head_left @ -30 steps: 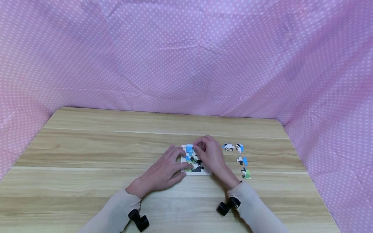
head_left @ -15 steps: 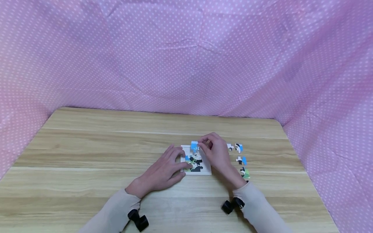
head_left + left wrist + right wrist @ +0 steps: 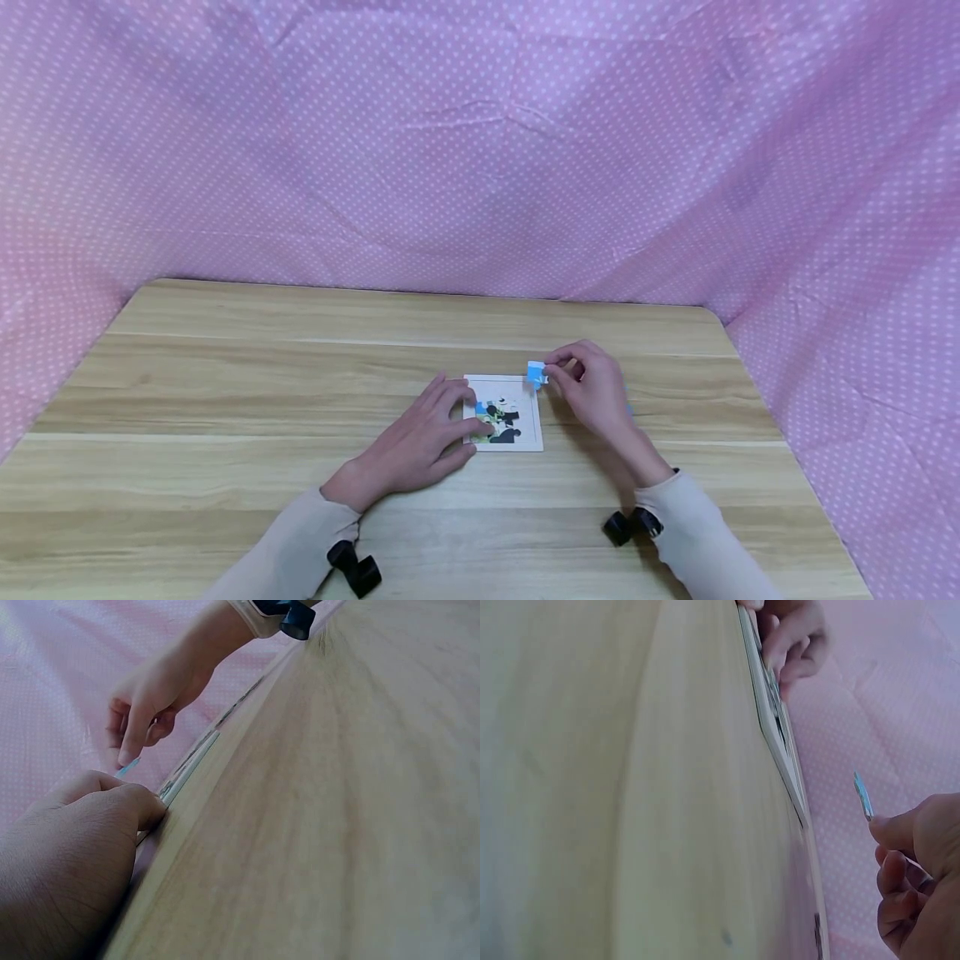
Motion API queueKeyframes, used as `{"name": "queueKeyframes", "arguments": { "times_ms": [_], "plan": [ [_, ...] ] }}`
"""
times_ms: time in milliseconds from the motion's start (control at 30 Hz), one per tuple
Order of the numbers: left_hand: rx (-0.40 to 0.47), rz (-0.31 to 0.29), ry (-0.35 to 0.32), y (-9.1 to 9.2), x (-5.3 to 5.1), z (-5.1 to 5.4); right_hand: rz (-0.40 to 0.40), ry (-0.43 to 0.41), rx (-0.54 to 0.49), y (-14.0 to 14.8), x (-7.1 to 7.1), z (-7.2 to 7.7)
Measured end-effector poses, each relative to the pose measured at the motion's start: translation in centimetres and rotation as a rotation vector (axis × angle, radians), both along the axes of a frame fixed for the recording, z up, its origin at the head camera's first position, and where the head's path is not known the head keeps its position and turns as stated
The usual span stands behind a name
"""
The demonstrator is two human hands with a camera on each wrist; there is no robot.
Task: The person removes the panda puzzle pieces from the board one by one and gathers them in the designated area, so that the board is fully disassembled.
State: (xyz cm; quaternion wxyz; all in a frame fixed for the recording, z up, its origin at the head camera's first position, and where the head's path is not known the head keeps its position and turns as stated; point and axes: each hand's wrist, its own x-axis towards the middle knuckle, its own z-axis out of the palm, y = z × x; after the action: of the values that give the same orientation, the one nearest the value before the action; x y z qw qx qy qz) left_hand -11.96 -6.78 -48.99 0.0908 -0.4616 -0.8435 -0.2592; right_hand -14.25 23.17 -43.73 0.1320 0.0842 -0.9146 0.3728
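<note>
In the head view, my left hand [image 3: 416, 437] rests on the left side of a white-framed puzzle board [image 3: 529, 421], its fingers relaxed and thumb on the fitted pieces. Several panda-picture pieces [image 3: 504, 417] lie in the lower left and middle of the board. My right hand [image 3: 596, 392] pinches a blue puzzle piece [image 3: 536, 374] between thumb and fingers, raised at the board's upper right corner. In the right wrist view this puzzle piece [image 3: 862, 798] is seen edge-on, apart from the board [image 3: 763, 712].
Behind my right hand a bit of a loose blue piece [image 3: 629, 409] shows; other loose pieces are hidden there. The wooden table [image 3: 225, 400] reaches back to a pink dotted cloth [image 3: 480, 167]. Each wrist wears a black camera.
My right hand has lifted the blue puzzle piece from the board's upper left and carried it right, covering the loose pieces. The left hand has stayed in place.
</note>
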Motion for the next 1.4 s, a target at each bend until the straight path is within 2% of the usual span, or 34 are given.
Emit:
{"name": "queueKeyframes", "arguments": {
  "times_ms": [567, 1033, 1400],
  "plan": [
    [-0.028, 0.002, -0.032, 0.0, 0.0, 0.1, -0.041, -0.035, 0.068, 3.0, -1.0, -0.2],
    [-0.025, 0.009, -0.058, -0.1, 0.1, 0.3, -0.019, -0.101, 0.133, 3.1, -1.2, -0.6],
    [-0.046, 0.007, -0.043, 0.0, 0.0, 0.4, -0.029, -0.121, 0.161, 3.0, -1.4, -1.0]
  ]
}}
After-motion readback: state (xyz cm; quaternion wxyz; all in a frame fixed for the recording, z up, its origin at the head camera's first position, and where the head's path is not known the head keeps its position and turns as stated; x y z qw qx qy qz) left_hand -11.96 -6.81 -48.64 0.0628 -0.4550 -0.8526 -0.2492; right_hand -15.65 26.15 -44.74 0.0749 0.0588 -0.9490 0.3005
